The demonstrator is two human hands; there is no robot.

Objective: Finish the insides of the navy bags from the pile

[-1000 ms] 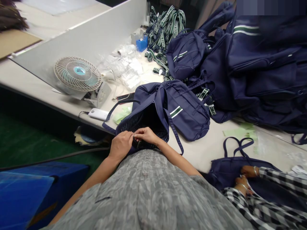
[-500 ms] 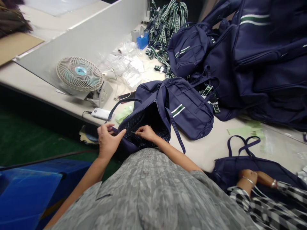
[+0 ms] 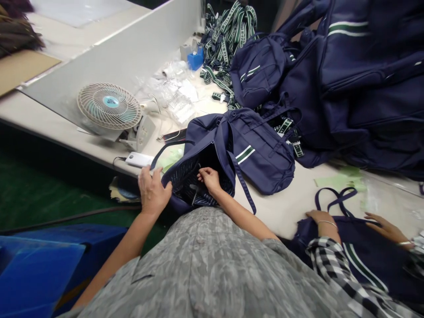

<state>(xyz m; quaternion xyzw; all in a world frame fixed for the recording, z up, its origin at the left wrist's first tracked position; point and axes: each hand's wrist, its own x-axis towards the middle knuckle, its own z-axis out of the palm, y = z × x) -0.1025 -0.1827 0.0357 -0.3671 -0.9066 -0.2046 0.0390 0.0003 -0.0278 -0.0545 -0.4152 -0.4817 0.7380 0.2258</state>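
Observation:
An open navy bag (image 3: 190, 157) stands at the table's front edge against my body, its dark patterned lining showing. My left hand (image 3: 153, 192) is at the bag's left rim, with the thumb on the inner side and the curled fingers on the outer side. Inside the mouth is my right hand (image 3: 209, 179), thumb and fingers pinched together. Whatever sits between those fingertips is too small to make out. Below them, a small pale thing (image 3: 194, 191) shows against the lining, its kind unclear. Behind the open bag lies another navy bag (image 3: 265, 159) with a green-and-white stripe.
To the left stand a fan (image 3: 111, 106) and a white power bank-like box (image 3: 139, 159). Plastic wrappers (image 3: 180, 95), patterned straps (image 3: 228, 37) and piled navy bags (image 3: 357, 88) lie farther back. At right, a co-worker's hands rest on a navy bag (image 3: 364, 251).
My right hand has moved up and right inside the bag, away from the left rim. My left hand has stayed by the rim. The co-worker's hands have moved apart.

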